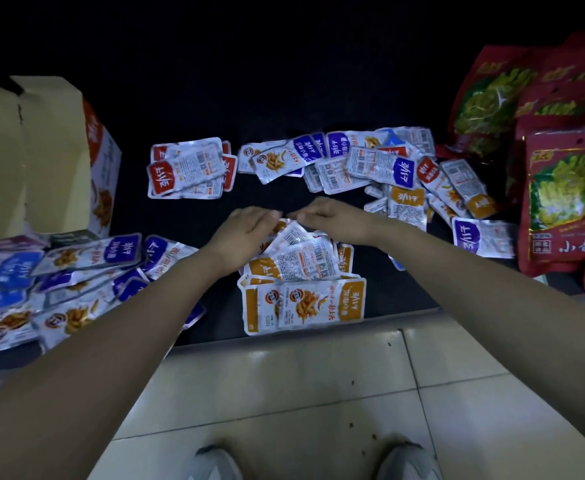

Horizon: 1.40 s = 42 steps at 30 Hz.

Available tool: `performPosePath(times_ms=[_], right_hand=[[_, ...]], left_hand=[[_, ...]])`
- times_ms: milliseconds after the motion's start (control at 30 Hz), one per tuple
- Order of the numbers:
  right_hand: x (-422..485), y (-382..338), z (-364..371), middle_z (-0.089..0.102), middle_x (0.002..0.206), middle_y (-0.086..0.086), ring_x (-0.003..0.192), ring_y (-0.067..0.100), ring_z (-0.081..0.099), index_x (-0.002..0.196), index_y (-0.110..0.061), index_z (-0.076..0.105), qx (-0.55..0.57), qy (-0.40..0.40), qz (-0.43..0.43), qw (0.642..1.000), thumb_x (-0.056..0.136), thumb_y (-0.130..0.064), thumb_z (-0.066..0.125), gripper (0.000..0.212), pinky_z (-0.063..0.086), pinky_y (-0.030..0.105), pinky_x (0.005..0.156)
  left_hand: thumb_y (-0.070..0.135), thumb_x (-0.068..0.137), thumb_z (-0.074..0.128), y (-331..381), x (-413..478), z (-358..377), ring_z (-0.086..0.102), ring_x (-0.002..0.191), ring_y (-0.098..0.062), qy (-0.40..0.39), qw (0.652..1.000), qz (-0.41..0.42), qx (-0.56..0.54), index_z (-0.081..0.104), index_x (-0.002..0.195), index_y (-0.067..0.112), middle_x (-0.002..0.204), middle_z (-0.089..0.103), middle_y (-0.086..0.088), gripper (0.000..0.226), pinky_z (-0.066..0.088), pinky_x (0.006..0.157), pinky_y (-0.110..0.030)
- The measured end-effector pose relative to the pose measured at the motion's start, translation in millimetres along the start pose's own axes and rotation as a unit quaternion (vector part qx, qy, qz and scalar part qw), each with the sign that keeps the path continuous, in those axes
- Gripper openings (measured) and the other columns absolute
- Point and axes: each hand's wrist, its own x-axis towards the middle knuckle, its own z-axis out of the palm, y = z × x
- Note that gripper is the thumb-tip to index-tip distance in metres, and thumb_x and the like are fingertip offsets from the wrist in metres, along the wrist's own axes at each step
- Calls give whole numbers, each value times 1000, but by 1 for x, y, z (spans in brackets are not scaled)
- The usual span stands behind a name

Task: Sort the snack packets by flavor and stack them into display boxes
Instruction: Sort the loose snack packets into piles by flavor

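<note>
Dark counter (187,220), centre frame | left hand (249,226), right hand (332,216): fingers relaxed, gripping nothing, over orange packets (305,303) | we press both sides inward evenly, squaring edges before stacking.

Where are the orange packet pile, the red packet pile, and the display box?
orange packet pile (305,306): head view, nearest packet's face.
red packet pile (187,174): head view, top packet.
display box (52,150): head view, raised flap.

The blue pile (59,271) and the box (24,150) run off the left edge, the red bags (561,188) off the right, the shoes (215,462) off the bottom. The left hand (246,233) and right hand (332,216) cover the far edge of the orange pile (305,289), fingertips blurred; any grip cannot be told.
</note>
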Motion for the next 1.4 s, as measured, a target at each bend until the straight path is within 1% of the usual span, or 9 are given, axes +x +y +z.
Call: performPosePath(times_ms=[67,133,267,367,533,800,967,1167,1400], right_hand=[[-3,6,1,47,105,7,109,27,54,132,-4,56,-11,2,-1,1000,103,-38,39,47,43,19,93],[-10,16,-4,46,122,-3,122,18,45,135,-26,54,-30,43,-20,998,102,-41,41,39,35,28,105],[-40,48,-33,60,112,7,97,18,61,115,-13,64,-53,279,-26,958,96,-14,56,22,50,31,87],[-66,80,-50,56,115,15,102,30,57,112,-8,55,-101,401,123,902,87,-23,67,32,47,37,82],[-71,99,-29,45,131,17,122,31,44,130,-2,40,-126,341,241,900,79,-53,71,79,41,39,94],[-81,111,-45,45,143,6,132,23,42,143,-12,35,99,263,165,945,81,-22,78,76,39,31,100],[-91,120,-49,56,136,0,122,19,57,143,-18,41,309,251,125,909,80,-21,79,74,48,42,102],[-100,117,-60,28,157,2,142,21,29,152,-14,24,180,278,158,930,91,-16,66,74,30,23,97],[-109,135,-70,36,150,11,138,28,34,143,-7,41,32,281,173,944,91,-21,67,60,30,28,104]], left_hand=[[35,104,32,2,5,1,40,124,-26,14,999,3,33,60,126,12,127,53,-10,43,29,98,-29],[36,104,32,7,9,0,41,118,-25,32,998,2,58,65,118,9,121,55,-11,46,30,92,-28],[30,103,38,21,20,2,42,117,-29,84,987,50,126,64,118,8,119,56,-15,37,33,90,-31],[25,100,44,40,37,13,44,120,-29,72,988,77,116,62,123,14,122,57,-12,31,38,92,-33],[30,99,48,78,68,46,45,126,-27,-50,988,73,124,53,134,19,134,54,-10,37,43,101,-39],[32,98,51,90,78,67,46,126,-26,-68,994,24,86,49,138,18,136,52,-10,43,41,105,-40],[29,95,59,103,77,72,59,109,-19,-97,993,-19,-66,53,133,12,120,62,-4,42,44,88,-25],[21,88,69,107,80,76,57,87,-29,-53,998,-3,18,60,95,6,87,56,-7,19,40,69,-34],[29,88,65,112,83,80,38,126,-34,96,974,31,204,45,136,13,133,47,-15,54,34,102,-42]])
